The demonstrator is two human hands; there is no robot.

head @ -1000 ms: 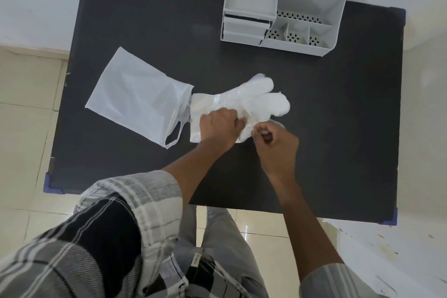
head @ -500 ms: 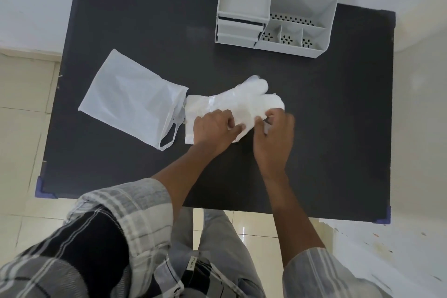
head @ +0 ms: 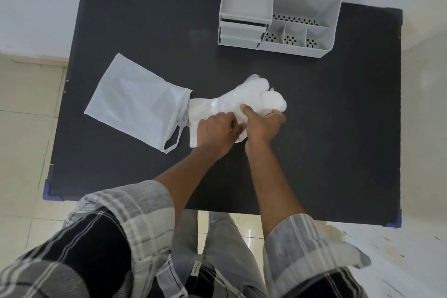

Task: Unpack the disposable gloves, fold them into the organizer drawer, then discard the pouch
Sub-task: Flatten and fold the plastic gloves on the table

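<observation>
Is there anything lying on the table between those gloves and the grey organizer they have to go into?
Nothing visible. Only bare black table lies between the gloves and the organizer. The pouch lies off to the other side, and the organizer's drawers look closed.

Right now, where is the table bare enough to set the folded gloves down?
Bare black tabletop right of the translucent disposable gloves, below the grey plastic organizer. Another patch lies between the white pouch and the organizer. Crowded mid-table: left hand and right hand on the gloves.
</observation>
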